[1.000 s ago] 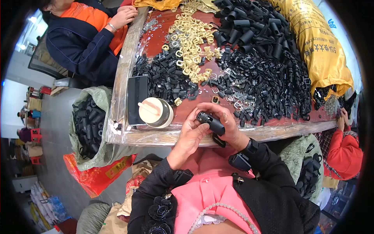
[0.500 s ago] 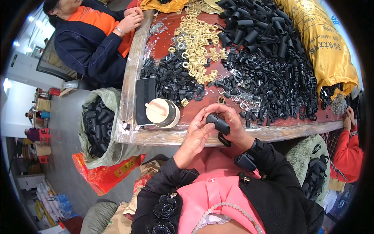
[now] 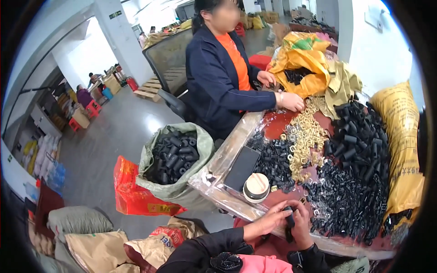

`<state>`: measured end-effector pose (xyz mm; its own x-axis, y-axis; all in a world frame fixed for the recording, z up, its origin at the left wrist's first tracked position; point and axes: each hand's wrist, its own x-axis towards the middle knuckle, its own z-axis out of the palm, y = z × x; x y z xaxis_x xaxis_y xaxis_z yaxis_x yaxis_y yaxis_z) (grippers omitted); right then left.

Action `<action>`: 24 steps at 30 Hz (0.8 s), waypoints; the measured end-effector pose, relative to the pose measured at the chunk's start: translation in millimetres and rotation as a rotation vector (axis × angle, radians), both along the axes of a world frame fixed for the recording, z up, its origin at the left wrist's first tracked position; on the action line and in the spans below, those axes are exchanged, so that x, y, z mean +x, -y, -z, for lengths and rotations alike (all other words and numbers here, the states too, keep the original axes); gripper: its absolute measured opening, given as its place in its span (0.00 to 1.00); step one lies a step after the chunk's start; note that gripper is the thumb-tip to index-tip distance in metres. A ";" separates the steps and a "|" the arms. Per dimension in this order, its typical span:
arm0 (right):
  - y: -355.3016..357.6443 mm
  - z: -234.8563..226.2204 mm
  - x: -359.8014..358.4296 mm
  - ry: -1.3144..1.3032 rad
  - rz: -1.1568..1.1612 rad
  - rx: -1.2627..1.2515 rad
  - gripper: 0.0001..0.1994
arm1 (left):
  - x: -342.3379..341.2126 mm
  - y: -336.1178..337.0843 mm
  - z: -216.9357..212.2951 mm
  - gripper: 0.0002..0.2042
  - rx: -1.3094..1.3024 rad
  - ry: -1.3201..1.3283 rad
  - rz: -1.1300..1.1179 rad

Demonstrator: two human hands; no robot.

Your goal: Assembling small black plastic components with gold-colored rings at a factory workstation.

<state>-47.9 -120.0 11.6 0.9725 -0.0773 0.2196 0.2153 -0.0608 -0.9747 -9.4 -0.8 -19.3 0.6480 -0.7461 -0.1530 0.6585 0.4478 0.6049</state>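
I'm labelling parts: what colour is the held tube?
The tube is black, clearest in the head view.

The table (image 3: 241,134) has a red top and a wooden border, which is covered with clear plastic. At its left near corner lies a dark tablet (image 3: 242,168), and just beside it stands a cup (image 3: 256,187) with a pale lid. Gold rings (image 3: 305,141) make a long heap in the middle. Small black pieces (image 3: 350,195) are spread on both sides of it, more of them on the right. Black tubes (image 3: 359,136) are piled at the far right. On the grey floor (image 3: 109,141), left of the table, stand an open sack (image 3: 205,148) and a red bag (image 3: 132,186), touching.
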 end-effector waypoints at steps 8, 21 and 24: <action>4.9 -12.9 -0.1 0.197 0.003 -0.554 0.22 | 9.5 -2.1 4.4 0.27 0.024 0.028 -0.064; 74.2 -23.7 -62.1 0.009 0.395 -0.724 0.18 | 9.0 1.3 15.4 0.32 0.064 0.086 0.142; 120.8 -35.4 -97.4 -0.012 0.647 -0.780 0.13 | 12.6 2.7 15.5 0.30 0.114 0.141 0.176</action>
<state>-145.2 -240.8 47.1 0.7975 -0.4290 0.4243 -0.0942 -0.7831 -0.6147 3.2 -3.5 -34.8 0.5308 -0.8323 -0.1599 0.6255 0.2574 0.7365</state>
